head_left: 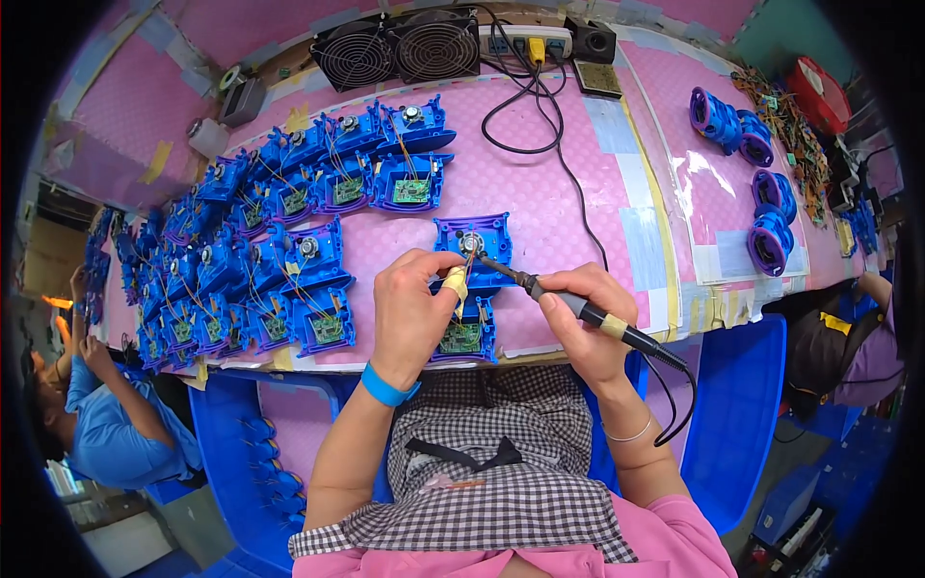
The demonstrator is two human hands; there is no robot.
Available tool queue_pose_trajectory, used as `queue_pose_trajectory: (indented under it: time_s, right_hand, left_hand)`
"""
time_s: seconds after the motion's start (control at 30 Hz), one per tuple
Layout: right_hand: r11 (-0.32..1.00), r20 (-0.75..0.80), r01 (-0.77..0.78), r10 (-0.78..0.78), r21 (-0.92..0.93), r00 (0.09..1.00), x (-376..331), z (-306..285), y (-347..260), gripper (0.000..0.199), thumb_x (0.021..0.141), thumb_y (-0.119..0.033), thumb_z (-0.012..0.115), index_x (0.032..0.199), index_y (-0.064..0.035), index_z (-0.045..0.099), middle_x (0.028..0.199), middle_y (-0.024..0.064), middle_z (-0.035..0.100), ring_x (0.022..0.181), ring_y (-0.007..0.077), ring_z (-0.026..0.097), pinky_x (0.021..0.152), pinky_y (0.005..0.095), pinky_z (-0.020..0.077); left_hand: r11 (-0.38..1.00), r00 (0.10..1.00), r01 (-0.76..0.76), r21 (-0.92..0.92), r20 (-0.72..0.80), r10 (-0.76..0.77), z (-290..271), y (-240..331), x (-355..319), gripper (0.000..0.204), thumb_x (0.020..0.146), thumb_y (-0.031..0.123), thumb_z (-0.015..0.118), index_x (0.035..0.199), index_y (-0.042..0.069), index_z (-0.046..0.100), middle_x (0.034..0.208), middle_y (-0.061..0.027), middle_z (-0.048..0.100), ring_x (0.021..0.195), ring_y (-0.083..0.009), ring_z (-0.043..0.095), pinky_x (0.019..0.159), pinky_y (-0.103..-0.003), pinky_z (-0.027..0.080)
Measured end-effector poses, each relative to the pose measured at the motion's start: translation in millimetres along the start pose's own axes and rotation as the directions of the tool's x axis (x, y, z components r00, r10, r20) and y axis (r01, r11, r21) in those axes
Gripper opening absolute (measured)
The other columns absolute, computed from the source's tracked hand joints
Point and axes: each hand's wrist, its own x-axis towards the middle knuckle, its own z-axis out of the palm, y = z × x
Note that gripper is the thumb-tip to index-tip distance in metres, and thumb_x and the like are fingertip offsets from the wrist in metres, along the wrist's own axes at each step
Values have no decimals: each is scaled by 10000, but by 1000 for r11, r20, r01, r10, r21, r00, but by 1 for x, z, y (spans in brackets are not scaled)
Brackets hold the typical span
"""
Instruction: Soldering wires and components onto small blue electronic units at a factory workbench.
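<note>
In the middle of the bench lies a blue plastic housing [497, 231] with a round metal speaker [471, 242] set in it. My left hand [409, 306], one finger wrapped in yellow tape, pinches thin wires [470, 262] just below the speaker. A soldering iron [578, 305] is in my right hand [595, 328], gripped like a pen. Its tip points at the speaker's edge beside the wires; whether they touch I cannot tell. Nearest to me, partly behind my left fingers, sits a second blue housing part with a green circuit board [461, 338].
Rows of wired blue housings [308, 250] fill the left of the pink bench. Two black fans [395, 50] and a power strip [525, 43] stand at the back. Black cable [578, 183] runs along the right. Blue-purple ring parts [771, 236] lie far right; blue bins [737, 414] flank me.
</note>
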Motion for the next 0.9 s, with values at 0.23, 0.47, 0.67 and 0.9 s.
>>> queue_pose_trajectory:
  time_s: [0.23,0.47,0.67,0.9]
  right_hand:
    - [1000,-34,-12,11,-15,999,-2,-8,-2,146,736,-3,705,880,-1,691,761,87,651,636,153,593,567,255,441]
    - [999,-81,-28,26,-25,996,-5,-20,-3,134,752,-16,699,883,6,682,776,87,658,671,159,595,600,262,448]
    - [988,-182,-142,151,64,972,-13,-29,-4,170,789,-27,658,947,38,659,824,80,630,714,123,547,640,258,434]
    - [923,-284,-158,265,350,921,-14,-36,5,215,905,-84,605,1081,41,614,837,63,598,661,98,478,600,225,380]
  left_hand:
    - [1000,1000,4,1,-1,-4,-1,1,0,176,728,16,697,898,46,733,733,-62,646,519,-114,464,471,-286,341]
    - [1000,1000,-1,1,-4,1,0,0,0,173,729,19,697,896,45,734,768,-67,671,528,-112,484,476,-280,357]
    - [1000,1000,7,-9,3,-7,-1,1,0,166,733,18,692,893,43,734,794,-68,684,538,-106,498,478,-271,368]
    - [1000,1000,1,-1,-2,-1,0,-1,0,154,736,22,693,882,41,735,782,-68,680,535,-104,498,475,-271,366]
